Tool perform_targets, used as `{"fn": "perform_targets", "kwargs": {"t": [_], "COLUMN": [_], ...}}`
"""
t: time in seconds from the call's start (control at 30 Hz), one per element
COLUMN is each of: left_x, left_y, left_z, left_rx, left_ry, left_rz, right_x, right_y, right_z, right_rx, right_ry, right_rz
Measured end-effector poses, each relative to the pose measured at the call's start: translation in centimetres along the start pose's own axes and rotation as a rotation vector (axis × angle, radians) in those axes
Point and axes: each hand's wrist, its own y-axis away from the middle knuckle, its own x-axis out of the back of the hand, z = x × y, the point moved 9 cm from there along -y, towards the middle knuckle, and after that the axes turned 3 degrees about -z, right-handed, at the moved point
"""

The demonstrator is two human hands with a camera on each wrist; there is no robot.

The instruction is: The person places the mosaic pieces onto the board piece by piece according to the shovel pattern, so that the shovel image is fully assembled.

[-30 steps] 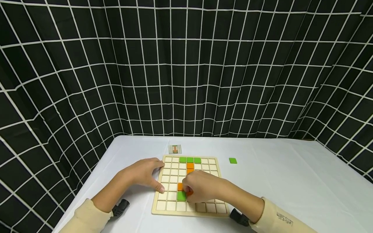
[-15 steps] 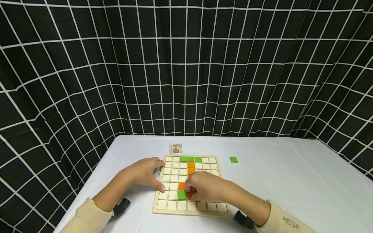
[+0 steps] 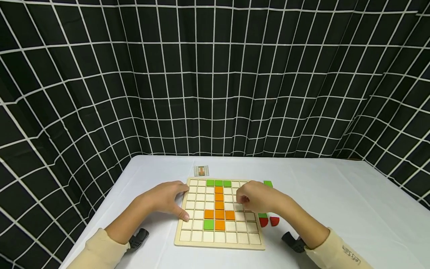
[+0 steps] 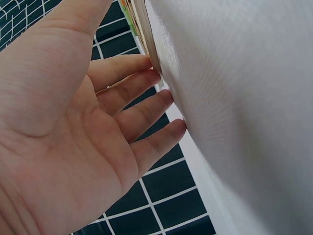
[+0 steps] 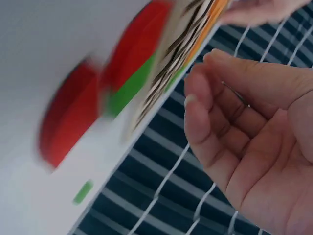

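A wooden grid board [image 3: 191, 244] lies on the table. Several orange tiles [image 3: 219, 205] form a column with one to each side near its lower end; green tiles [image 3: 218, 183] line the top, and another green tile [image 3: 208, 224] sits lower left. My left hand [image 3: 167, 200] rests at the board's left edge, thumb on the frame. The left wrist view shows its fingertips [image 4: 166, 96] touching that side. Over the board's right side hovers my right hand [image 3: 260, 196]; in the right wrist view its fingers [image 5: 198, 120] are loosely curled with nothing between them.
Right of the board lie two red rounded pieces [image 3: 274, 221] and a partly visible green piece [image 3: 262, 215]. Farther back is a loose green tile [image 3: 267, 183]. A small pattern card [image 3: 201, 171] lies behind the board. A black gridded curtain [image 3: 215, 82] surrounds the white table [image 3: 319, 209].
My right hand has left the orange tile low on the board and moved up and right. The lower orange tiles and the red pieces have come into sight. My left hand stays put.
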Motion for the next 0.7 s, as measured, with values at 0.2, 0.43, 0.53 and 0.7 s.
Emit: {"fn": "perform_targets", "kwargs": {"t": [0.2,0.43,0.53,0.7], "left_x": [0.2,0.3,0.4,0.3], "left_y": [0.1,0.1,0.2,0.2], "left_z": [-0.3,-0.3,-0.1,0.1], "left_rx": [-0.003,0.011,-0.011,-0.037], "left_ry": [-0.014,-0.012,-0.019,-0.021], "left_rz": [0.003,0.011,0.016,0.022], "right_x": [1.0,1.8,1.6,1.4], "right_y": [0.4,1.5,1.8,2.1], "right_z": [4.4,8.1,9.4,10.3], "right_rx": [-0.12,-0.251,-0.3,-0.285], "right_ry": [0.03,0.097,0.11,0.114], "right_rz": [0.062,0.057,0.013,0.006]}}
